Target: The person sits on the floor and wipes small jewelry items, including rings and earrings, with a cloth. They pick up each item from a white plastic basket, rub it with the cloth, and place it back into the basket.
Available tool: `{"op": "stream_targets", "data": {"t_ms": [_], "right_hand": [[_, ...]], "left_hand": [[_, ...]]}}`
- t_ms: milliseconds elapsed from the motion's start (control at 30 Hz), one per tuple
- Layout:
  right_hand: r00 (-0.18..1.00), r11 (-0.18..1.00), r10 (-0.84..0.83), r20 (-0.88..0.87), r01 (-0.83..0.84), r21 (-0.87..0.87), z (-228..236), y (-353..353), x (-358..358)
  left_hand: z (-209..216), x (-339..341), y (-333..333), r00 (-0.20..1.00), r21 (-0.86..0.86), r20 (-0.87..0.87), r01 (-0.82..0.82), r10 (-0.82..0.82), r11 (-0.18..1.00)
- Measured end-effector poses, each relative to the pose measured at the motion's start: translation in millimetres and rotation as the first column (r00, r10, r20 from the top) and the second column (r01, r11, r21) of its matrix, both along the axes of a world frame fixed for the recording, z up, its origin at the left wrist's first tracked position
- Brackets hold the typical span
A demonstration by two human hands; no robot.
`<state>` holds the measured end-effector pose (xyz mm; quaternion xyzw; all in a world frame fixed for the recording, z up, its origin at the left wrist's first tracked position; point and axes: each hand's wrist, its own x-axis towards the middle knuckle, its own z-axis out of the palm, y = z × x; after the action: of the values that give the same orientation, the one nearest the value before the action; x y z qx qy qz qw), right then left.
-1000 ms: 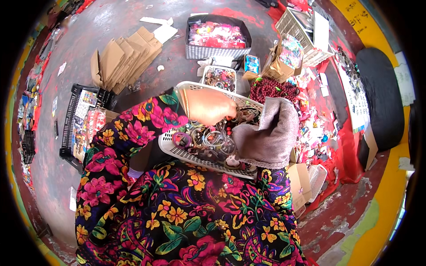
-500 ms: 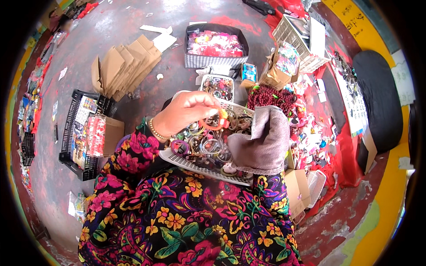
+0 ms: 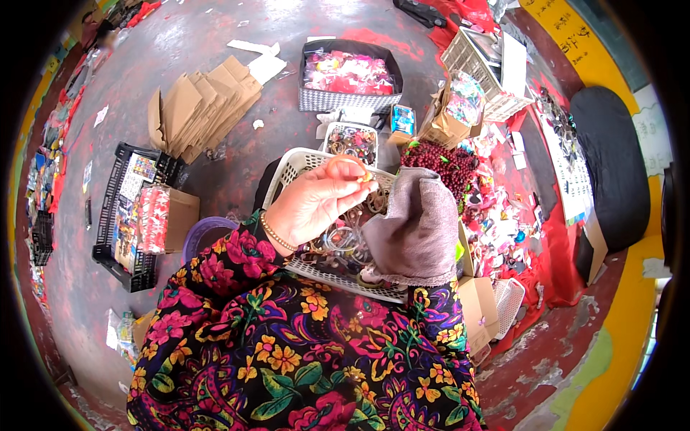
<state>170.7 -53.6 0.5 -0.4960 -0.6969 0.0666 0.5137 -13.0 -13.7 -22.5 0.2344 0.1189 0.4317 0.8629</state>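
Note:
My left hand (image 3: 305,208), with a beaded bracelet at the wrist, is closed in a pinch over a white perforated basket (image 3: 345,285). Between its fingertips is a small orange and yellow piece (image 3: 368,177), part of an orange band mostly hidden by the fingers. Bangles and hair bands (image 3: 345,241) fill the basket in a tangle. A greyish-mauve cloth (image 3: 413,233) covers my right hand completely, so its fingers cannot be seen. The cloth sits over the basket's right end, close beside the left fingertips.
Beyond the basket are a smaller white tray (image 3: 351,144) of trinkets and a checked bin (image 3: 348,100) of pink packets. Dark red beads (image 3: 442,165) lie to the right. At left stand folded cardboard (image 3: 205,108), a black crate (image 3: 147,276) and a purple tub (image 3: 205,233).
My left hand has come slightly nearer and right, its fingers turned toward the cloth. The orange band, plainly visible before, is now mostly hidden. The cloth-covered hand has shifted slightly left.

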Motion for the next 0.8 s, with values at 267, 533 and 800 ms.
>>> {"op": "stream_targets", "data": {"t_ms": [267,533,800], "right_hand": [[0.975,0.994,-0.098,0.198,0.087,0.064,-8,4,-2],[0.987,0.994,-0.043,0.157,0.059,-0.095,-5,0,-4],[0.754,0.783,0.049,-0.656,-0.436,-0.444,4,-1,-12]], "left_hand": [[5,3,-7,0.982,0.065,-0.18,-0.052,0.063,0.996],[11,-6,-12,0.959,0.035,-0.279,-0.03,0.039,0.999],[14,4,-16,0.855,0.203,-0.519,0.128,-0.004,0.971]]}}
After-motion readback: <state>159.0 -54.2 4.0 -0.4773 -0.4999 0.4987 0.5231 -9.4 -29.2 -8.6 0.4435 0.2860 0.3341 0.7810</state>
